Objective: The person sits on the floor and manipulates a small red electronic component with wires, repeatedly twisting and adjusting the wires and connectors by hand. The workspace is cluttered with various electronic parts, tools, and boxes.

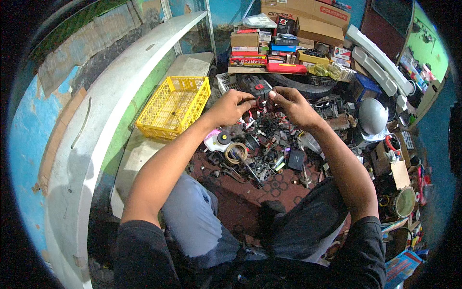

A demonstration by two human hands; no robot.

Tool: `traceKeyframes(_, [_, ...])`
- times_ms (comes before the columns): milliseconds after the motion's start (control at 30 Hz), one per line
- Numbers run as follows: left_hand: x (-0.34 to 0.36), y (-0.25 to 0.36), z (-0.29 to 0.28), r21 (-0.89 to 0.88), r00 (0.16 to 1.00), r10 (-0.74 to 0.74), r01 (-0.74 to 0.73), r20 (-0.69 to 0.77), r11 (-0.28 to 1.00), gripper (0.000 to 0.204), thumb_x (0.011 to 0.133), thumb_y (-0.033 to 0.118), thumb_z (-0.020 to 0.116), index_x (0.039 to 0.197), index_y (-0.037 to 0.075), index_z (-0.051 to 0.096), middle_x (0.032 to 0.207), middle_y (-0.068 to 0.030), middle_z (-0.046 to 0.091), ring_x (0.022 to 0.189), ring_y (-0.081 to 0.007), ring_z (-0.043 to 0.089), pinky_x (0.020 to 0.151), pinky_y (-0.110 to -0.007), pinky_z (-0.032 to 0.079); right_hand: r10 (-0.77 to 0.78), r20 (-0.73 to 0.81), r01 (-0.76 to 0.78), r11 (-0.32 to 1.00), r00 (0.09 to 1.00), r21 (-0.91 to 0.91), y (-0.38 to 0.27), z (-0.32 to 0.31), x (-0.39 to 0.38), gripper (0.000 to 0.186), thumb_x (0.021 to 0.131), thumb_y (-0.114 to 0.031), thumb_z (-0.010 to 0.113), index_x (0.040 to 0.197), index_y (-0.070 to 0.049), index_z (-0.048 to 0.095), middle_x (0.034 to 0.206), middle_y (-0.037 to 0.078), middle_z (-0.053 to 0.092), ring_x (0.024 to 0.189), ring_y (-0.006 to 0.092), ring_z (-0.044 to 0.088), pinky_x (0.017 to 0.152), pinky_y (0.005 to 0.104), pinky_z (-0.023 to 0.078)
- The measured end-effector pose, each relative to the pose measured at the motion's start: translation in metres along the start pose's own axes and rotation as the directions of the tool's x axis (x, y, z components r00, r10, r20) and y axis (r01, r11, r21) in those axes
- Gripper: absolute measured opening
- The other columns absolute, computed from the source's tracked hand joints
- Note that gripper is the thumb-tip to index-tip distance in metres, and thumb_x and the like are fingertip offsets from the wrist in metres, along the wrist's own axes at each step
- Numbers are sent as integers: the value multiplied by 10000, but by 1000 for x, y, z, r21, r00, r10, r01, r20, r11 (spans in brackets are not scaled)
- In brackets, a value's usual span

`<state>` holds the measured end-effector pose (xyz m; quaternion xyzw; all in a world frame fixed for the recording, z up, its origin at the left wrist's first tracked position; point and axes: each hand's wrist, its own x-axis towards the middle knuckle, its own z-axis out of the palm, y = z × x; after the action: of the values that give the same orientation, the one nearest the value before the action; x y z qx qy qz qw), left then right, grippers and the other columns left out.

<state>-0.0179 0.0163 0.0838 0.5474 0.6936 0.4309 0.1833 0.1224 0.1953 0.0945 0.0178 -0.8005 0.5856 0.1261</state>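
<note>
My left hand and my right hand are raised in front of me, both with fingers closed. Between them is a black block with a red patch, its kind not clear, gripped at its lower side by both hands' fingertips. Thin red strands, perhaps wires, show just under it. Below my hands lies a heap of loose parts, with cables and dark pieces. Nearer to me are a white container with a black cap, a ring of tan tape and a dark square box.
On the left, a yellow plastic crate rests on a low board beside a long white shelf. Stacked boxes stand beyond my hands, above a black tyre. A silver-grey dome and a cylindrical can sit among clutter on the right.
</note>
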Motion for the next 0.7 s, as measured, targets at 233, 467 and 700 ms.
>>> traceKeyframes(233, [0, -9, 13, 112, 1000, -12, 11, 8, 994, 198, 955, 139, 546, 1020, -4, 665, 783, -70, 674, 697, -119, 621, 602, -279, 499, 299, 45, -253, 868, 953, -426, -10, -2, 0, 433, 941, -399, 586, 986, 28, 645, 773, 31, 609, 695, 129, 538, 659, 292, 460])
traceKeyframes(467, [-8, 14, 15, 324, 976, 123, -59, -181, 944, 198, 884, 166, 597, 982, 17, 684, 799, -205, 669, 746, -354, 666, 676, -416, 492, 294, 189, -225, 921, 937, -318, 7, -14, 3, 436, 954, -407, 553, 914, 22, 617, 734, 38, 589, 628, 131, 545, 587, 300, 468])
traceKeyframes(700, [-10, 3, 18, 358, 983, 141, -91, -116, 929, 220, 902, 163, 584, 1019, 5, 682, 919, -221, 678, 883, -363, 667, 784, -418, 500, 340, 341, -268, 933, 877, -241, 6, -12, -1, 310, 932, -274, 575, 991, 18, 664, 713, 24, 599, 668, 109, 565, 629, 285, 477])
